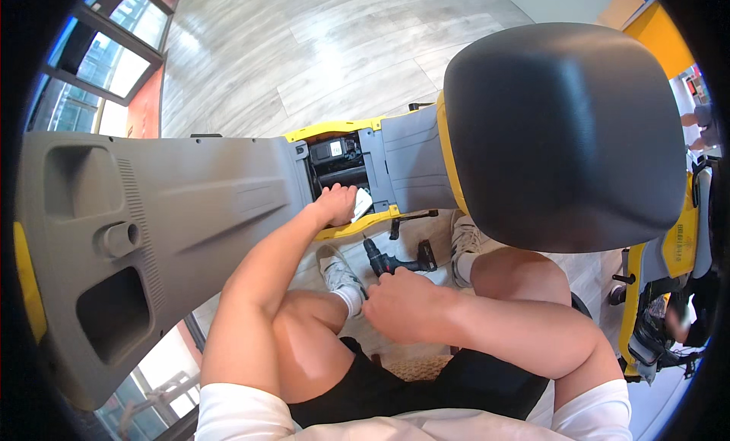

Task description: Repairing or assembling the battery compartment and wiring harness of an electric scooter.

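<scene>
My left hand [337, 205] reaches to the near edge of an open compartment [351, 176] in the grey floor panel of a yellow-and-grey scooter. Its fingers are curled around a small white flat piece [363, 204], whose kind I cannot make out. Inside the compartment sits a black part [331, 150] with a white label. My right hand [403, 306] is closed in front of my lap; a dark tip shows at its fingers, the rest hidden. Just beyond it, a black cordless drill [395, 260] lies on the floor between my feet.
The black scooter seat [566, 137] rises at the right. To the left stretches the grey front panel [220, 190] with its storage pockets. A black footpeg [395, 228] sticks out on the near side. Another yellow scooter [677, 247] stands at the far right.
</scene>
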